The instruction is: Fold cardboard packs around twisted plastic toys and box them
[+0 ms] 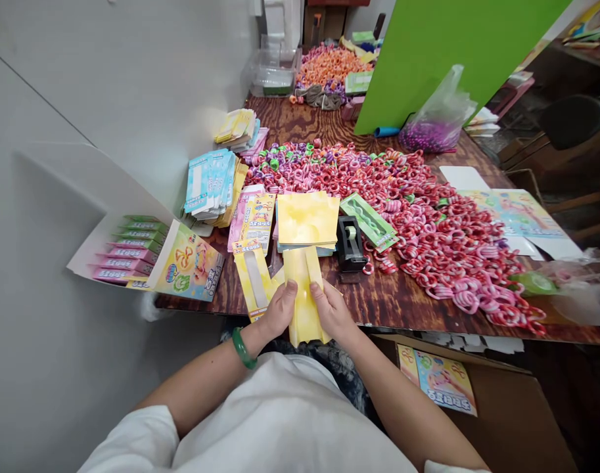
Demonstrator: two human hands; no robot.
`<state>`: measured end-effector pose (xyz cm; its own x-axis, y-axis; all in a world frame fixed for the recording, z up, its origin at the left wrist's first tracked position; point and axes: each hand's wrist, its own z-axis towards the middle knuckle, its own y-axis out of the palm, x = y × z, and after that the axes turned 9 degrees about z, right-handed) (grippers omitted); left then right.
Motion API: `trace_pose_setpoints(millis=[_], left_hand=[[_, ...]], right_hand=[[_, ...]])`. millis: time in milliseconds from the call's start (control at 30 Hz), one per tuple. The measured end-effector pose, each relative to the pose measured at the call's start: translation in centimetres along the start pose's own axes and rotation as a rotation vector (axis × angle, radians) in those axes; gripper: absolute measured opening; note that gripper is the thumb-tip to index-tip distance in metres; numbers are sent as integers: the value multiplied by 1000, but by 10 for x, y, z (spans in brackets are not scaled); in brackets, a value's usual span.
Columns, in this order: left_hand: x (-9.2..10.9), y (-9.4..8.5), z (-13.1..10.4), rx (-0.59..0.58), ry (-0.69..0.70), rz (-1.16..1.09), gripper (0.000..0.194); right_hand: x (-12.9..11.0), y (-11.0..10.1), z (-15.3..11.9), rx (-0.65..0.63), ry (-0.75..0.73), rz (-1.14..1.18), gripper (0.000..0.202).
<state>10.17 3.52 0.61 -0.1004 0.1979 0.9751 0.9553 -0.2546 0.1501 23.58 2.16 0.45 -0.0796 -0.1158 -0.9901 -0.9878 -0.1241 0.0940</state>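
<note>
Between my two hands, over the table's front edge, is a yellow folding carton (304, 315) with creased panels. My left hand (281, 307) pinches its left side, thumb on top. Gripping the right side is my right hand (333, 309), its thumb also on the face. Just left of the carton lies a flat yellow box blank (253, 282) with a long window. Behind the hands sits a stack of yellow cards (307, 220). A black tape dispenser (349, 246) stands to the right of that stack, beside a green windowed box (369, 221) with twisted rings showing inside.
A large heap of red, pink and white rings (408, 210) covers the table's middle and right. On the left stand an open display carton (181, 269) of small boxes and blue box blanks (211, 180). A green panel (442, 52) rises behind. Under the table is a cardboard box (511, 414).
</note>
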Motion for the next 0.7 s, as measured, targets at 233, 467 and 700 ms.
trace_pose_setpoints(millis=[233, 467, 700], left_hand=[[8, -2, 5, -116, -69, -34, 58], [13, -8, 13, -129, -144, -44, 57], [13, -6, 7, 91, -100, 151, 44]], right_hand=[[13, 16, -3, 14, 27, 82, 56], [20, 22, 0, -125, -40, 100, 52], [8, 15, -4, -267, 22, 59, 48]])
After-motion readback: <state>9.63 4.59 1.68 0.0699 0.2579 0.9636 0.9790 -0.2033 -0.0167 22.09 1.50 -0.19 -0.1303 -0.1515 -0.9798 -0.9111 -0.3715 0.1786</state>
